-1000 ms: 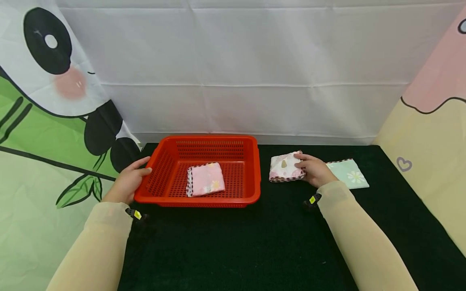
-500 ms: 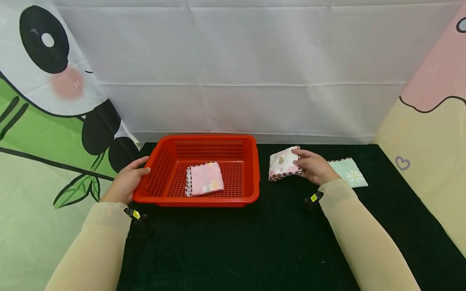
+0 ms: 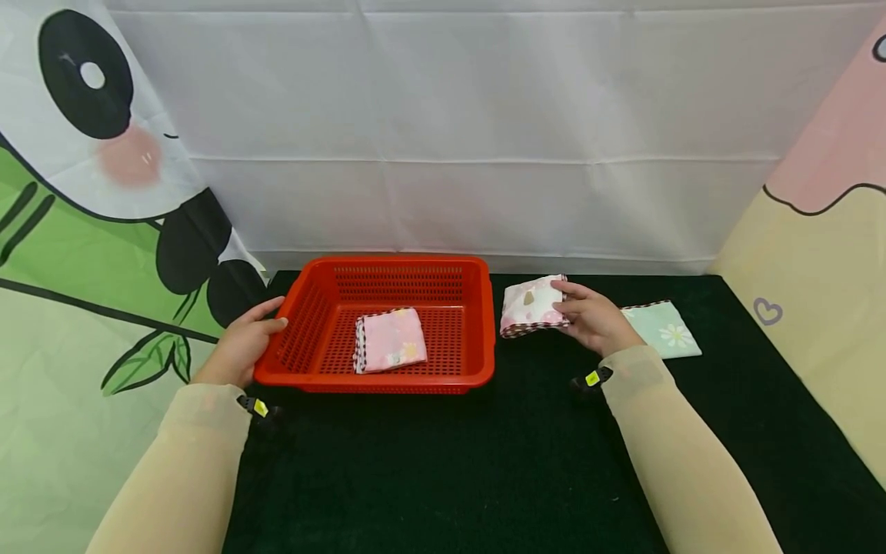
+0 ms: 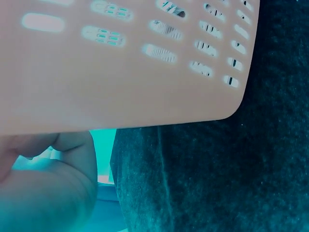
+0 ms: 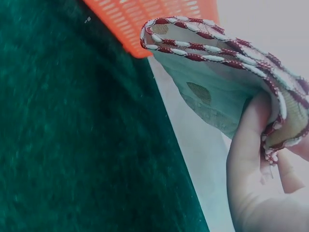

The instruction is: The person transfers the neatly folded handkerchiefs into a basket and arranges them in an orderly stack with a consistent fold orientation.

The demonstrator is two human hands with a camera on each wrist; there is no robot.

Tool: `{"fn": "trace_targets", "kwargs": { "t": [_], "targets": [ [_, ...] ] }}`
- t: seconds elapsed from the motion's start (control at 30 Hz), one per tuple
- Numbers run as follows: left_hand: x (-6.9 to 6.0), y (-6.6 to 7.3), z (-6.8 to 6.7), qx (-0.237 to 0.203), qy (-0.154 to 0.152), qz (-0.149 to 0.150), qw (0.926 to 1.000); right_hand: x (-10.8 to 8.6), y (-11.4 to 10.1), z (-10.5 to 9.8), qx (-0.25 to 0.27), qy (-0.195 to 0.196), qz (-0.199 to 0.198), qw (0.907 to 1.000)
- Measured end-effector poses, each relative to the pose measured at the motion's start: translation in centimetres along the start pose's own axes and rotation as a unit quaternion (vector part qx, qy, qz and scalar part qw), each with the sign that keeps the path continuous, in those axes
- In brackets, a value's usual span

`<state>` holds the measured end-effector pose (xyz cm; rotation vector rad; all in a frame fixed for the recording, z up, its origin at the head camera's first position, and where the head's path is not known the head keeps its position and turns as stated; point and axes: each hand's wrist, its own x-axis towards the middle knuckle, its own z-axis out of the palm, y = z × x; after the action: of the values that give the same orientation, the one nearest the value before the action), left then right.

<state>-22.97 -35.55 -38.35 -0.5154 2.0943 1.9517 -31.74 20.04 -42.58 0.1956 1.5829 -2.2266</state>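
In my right hand (image 3: 594, 319) is a square, folded pink-and-white printed cloth (image 3: 523, 300) with a dark-red-and-white braided edge. My thumb and fingers pinch it at its right side, closed only as far as the layers allow; the folds gape a little in the right wrist view. Over the last second this cloth has shifted left and tipped up, so I take it to be raised off the dark green fabric-covered table (image 3: 429, 469). It sits just beside the red, rectangular, slotted plastic basket (image 3: 398, 382), outside its right rim, with a thin gap between them in the head view. For the work in hand that means, as I judge it, that the cloth is free and close to the basket but not yet inside.

Within the basket, a folded plain-pink cloth (image 3: 393, 338) with a checkered edge lies on the slotted floor, unmoved. My left hand (image 3: 238, 345) grips the left rim, partly closed, thumb lapping the edge and fingers outside it; neither hand nor basket has shifted, so I judge the basket is being steadied.

Farther right, partly hidden by my right hand, a folded pale green cloth (image 3: 661, 329) with a white flower print lies where it was. Behind everything hangs a creased white fabric sheet (image 3: 443, 138)
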Motion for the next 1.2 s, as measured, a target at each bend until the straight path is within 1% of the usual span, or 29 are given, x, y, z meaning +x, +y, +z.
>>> {"fn": "trace_targets", "kwargs": {
  "t": [0.17,0.37,0.53,0.67,0.8,1.03,1.2],
  "targets": [
    [0.0,0.0,0.1,0.010,0.001,0.000,0.9999,-0.4,0.0,0.5,0.035,-0.007,-0.005,0.9993],
    [0.1,-0.1,0.2,0.021,0.006,0.001,0.9998,-0.6,0.3,0.5,0.055,-0.006,-0.016,0.9983],
    [0.2,-0.2,0.2,0.027,0.011,0.004,0.9996,-1.2,0.3,0.8,0.076,-0.011,-0.030,0.9966],
    [0.2,-0.2,0.2,0.028,0.011,0.008,0.9995,-1.9,0.3,0.9,0.093,-0.012,-0.036,0.9950],
    [0.2,-0.1,0.3,0.028,0.012,0.010,0.9995,-2.5,0.1,1.2,0.100,-0.012,-0.049,0.9937],
    [0.0,-0.2,0.4,0.038,0.009,0.011,0.9992,-4.4,-0.3,1.6,0.125,-0.018,-0.070,0.9895],
    [-0.1,-0.1,0.3,0.041,0.012,0.017,0.9989,-5.5,-0.8,2.0,0.123,-0.028,-0.080,0.9888]
  ]
}}
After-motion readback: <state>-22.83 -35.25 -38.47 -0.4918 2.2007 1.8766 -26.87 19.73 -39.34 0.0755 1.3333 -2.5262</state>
